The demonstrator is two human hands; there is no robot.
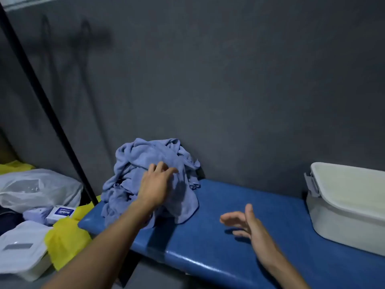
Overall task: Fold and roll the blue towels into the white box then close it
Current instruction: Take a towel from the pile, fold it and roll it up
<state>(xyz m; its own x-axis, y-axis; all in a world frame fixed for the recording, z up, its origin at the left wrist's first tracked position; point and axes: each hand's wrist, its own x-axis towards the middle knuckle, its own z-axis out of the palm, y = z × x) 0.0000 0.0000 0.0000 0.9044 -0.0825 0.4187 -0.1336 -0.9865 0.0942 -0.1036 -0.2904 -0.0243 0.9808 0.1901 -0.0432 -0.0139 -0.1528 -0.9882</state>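
Observation:
A crumpled heap of blue towels [145,161] lies at the left end of a blue padded bench [239,243], against the grey wall. My left hand [155,184] reaches onto the heap, fingers extended and touching the cloth, without a clear grip. My right hand [245,224] hovers just above the bench's middle with relaxed fingers and holds nothing. The white box [341,207] stands at the bench's right end with its lid on and a grey latch on its left side.
A dark pole [52,113] slants down left of the towels. Left of the bench lie a clear plastic bag [39,188], yellow bags [66,238], a small white carton [60,213] and a white container [23,253]. The grey wall rises directly behind the bench.

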